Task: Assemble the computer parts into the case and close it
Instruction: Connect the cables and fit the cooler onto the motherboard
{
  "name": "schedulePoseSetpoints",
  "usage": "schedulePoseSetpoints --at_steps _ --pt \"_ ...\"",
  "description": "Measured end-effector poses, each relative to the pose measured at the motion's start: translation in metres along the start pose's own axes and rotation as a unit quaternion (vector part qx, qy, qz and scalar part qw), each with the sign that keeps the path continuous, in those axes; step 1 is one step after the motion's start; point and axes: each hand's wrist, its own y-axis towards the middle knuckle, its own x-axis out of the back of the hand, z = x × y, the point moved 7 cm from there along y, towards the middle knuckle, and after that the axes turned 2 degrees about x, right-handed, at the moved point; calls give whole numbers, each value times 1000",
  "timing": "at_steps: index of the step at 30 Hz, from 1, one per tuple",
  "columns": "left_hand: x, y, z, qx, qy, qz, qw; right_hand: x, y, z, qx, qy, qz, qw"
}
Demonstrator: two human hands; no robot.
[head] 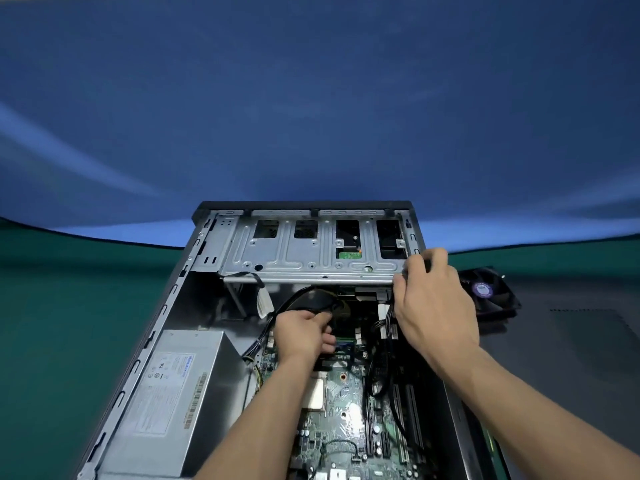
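An open computer case lies on its side in front of me. Inside are a grey power supply at the left, a green motherboard in the middle and a metal drive cage at the far end. My left hand reaches under the cage and grips a bundle of black cables. My right hand grips the right end of the drive cage at the case's right wall; its fingertips are curled over the edge. A white connector hangs below the cage.
A black case fan with a purple label lies on the table right of the case. A dark side panel lies flat at the right. Green table surface extends to the left; a blue backdrop fills the far side.
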Motion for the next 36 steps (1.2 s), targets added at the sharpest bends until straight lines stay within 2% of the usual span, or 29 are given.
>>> schedulePoseSetpoints --at_steps 4,10,11,15,18,20,22,26,28,32,36 --pt "-4 7 2 6 16 1 1000 -1 0 0 -1 3 -2 1000" --pt "9 14 1 -9 71 -58 996 1 4 1 1 -14 -8 1000" --pt "12 14 -1 -19 110 -74 991 1 4 1 1 -15 -8 1000" --pt "21 0 -25 -101 329 -176 922 0 4 0 1 -11 -14 1000" --pt "17 -15 -40 -155 398 -222 876 0 5 0 -3 -5 -12 1000" --pt "10 -20 -46 -189 456 -232 838 -1 5 -1 -5 1 -11 1000" --pt "6 -23 -48 -195 497 -228 814 -1 6 -1 -7 10 -11 1000" --pt "0 -23 -30 -151 581 -128 790 -1 6 -1 -8 18 -10 1000" --pt "5 -28 -25 -149 604 -103 776 -1 6 -2 -8 25 -9 1000" --pt "27 -40 -43 -203 580 -164 772 -2 7 -2 -10 30 -9 999" --pt "24 -44 -52 -241 564 -184 768 -1 6 -2 -11 31 -15 999"
